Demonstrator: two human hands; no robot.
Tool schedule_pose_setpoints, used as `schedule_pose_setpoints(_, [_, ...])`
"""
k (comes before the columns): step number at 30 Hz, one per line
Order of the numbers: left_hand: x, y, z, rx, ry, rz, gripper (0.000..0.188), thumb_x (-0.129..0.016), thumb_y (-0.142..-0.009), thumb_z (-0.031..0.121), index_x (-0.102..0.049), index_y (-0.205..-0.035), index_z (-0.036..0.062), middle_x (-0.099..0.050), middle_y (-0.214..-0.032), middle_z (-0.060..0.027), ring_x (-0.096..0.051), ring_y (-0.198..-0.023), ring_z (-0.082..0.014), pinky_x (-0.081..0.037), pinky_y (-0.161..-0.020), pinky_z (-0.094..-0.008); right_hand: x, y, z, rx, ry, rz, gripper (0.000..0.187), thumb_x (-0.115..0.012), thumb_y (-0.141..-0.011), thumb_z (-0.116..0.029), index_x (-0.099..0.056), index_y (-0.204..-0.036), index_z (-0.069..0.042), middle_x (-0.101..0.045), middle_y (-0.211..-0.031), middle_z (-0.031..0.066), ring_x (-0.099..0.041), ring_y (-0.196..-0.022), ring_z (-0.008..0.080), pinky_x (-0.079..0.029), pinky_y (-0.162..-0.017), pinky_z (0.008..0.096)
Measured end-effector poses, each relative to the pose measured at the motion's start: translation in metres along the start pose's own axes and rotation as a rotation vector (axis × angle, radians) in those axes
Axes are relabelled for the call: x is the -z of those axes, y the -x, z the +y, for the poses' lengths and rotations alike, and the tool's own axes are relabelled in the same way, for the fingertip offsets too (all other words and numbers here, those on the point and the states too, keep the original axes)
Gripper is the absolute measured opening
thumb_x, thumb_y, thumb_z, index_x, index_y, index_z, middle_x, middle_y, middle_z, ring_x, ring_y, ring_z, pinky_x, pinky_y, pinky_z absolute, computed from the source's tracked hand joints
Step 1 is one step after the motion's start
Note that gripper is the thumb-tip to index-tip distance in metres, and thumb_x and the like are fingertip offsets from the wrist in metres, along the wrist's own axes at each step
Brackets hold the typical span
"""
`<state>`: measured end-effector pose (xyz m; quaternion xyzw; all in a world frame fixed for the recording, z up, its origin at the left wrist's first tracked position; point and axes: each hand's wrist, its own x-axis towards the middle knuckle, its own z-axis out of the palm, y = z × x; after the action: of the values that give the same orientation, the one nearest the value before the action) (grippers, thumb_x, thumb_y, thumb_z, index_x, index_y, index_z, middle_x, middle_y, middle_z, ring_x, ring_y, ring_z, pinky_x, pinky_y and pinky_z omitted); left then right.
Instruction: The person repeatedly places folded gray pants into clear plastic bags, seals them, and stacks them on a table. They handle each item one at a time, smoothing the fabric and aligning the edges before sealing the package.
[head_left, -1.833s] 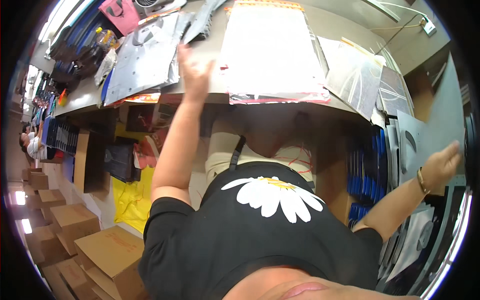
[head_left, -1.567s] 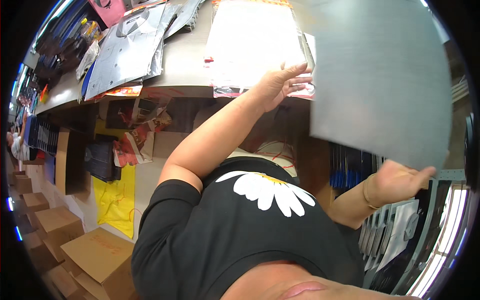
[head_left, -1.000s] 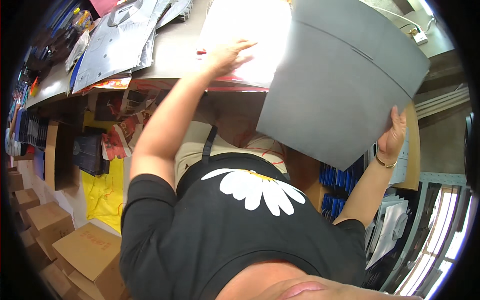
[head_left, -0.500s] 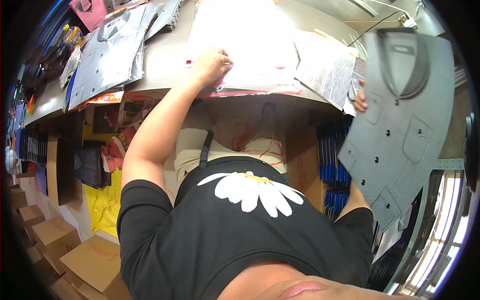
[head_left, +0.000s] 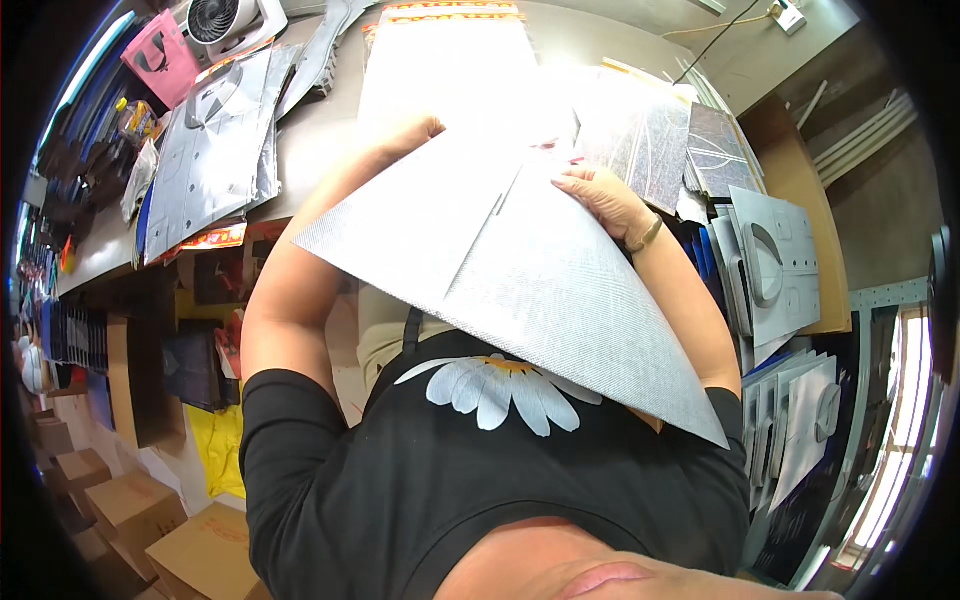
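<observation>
Cardboard boxes (head_left: 135,512) are sitting at eight o'clock, and a wrapped grey shirt (head_left: 205,150) is lying on the desk (head_left: 318,135) at ten. At eleven, the left hand (head_left: 412,135) is reaching to the garment's far edge, its fingers mostly hidden, so whether it is gripping cannot be told. White packages (head_left: 450,70) are lying at twelve. The folded grey garment (head_left: 520,270) is slanting across the centre, before the person's torso; at two, the right hand (head_left: 605,205) is holding its edge. Grey folded shirts (head_left: 790,265) are standing at three.
</observation>
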<state>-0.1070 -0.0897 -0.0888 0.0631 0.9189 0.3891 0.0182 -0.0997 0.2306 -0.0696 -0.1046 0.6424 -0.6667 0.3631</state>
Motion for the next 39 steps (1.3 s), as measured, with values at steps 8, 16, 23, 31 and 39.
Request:
schedule_pose_setpoints(8, [0.002,-0.003,0.020,0.030,0.030,-0.021,0.024,-0.073,-0.076,0.019,-0.071,-0.080,-0.0047,-0.068,-0.070,-0.0135,-0.064,-0.062,-0.0152,-0.051,-0.061,-0.0282,0.028,0.018,0.008,-0.099,0.140,0.187,0.030,-0.065,-0.088,-0.024,-0.064,-0.102,0.002,-0.066,-0.086,0.0048,-0.058,-0.067,0.0063,-0.046,-0.057,0.0185])
schedule_pose_setpoints(16, [0.000,-0.015,-0.005,0.114,0.413,-0.030,0.012,-0.069,-0.080,0.007,-0.071,-0.085,-0.0039,-0.067,-0.075,-0.0075,-0.061,-0.065,-0.0121,-0.049,-0.060,-0.0238,0.059,0.037,0.016,-0.093,0.197,0.275,0.031,-0.065,-0.088,-0.025,-0.064,-0.102,0.002,-0.066,-0.089,0.0056,-0.060,-0.075,0.0074,-0.049,-0.066,0.0200])
schedule_pose_setpoints(23, [-0.025,-0.042,-0.056,0.075,0.811,-0.219,0.018,-0.068,-0.080,0.008,-0.069,-0.095,-0.0002,-0.067,-0.081,-0.0092,-0.062,-0.072,-0.0155,-0.050,-0.067,-0.0277,0.021,0.007,0.010,-0.017,0.084,0.118,0.032,-0.062,-0.088,-0.023,-0.065,-0.104,0.005,-0.066,-0.093,0.0087,-0.061,-0.079,0.0110,-0.049,-0.069,0.0232])
schedule_pose_setpoints(31, [-0.025,-0.007,-0.029,-0.455,-0.136,0.082,0.024,-0.070,-0.079,0.011,-0.070,-0.101,0.0026,-0.060,-0.089,-0.0099,-0.061,-0.079,-0.0161,-0.049,-0.067,-0.0263,0.033,0.027,0.020,-0.090,0.221,0.225,0.036,-0.062,-0.088,-0.026,-0.065,-0.108,0.003,-0.066,-0.094,0.0107,-0.061,-0.081,0.0131,-0.049,-0.073,0.0247])
schedule_pose_setpoints(39, [-0.021,-0.003,0.004,-0.180,-0.092,0.140,0.014,-0.074,-0.074,0.007,-0.073,-0.086,-0.0002,-0.062,-0.078,-0.0067,-0.060,-0.071,-0.0146,-0.048,-0.065,-0.0258,0.028,0.025,0.020,-0.059,0.186,0.168,0.037,-0.062,-0.088,-0.026,-0.064,-0.109,0.004,-0.066,-0.096,0.0105,-0.061,-0.084,0.0131,-0.049,-0.075,0.0246])
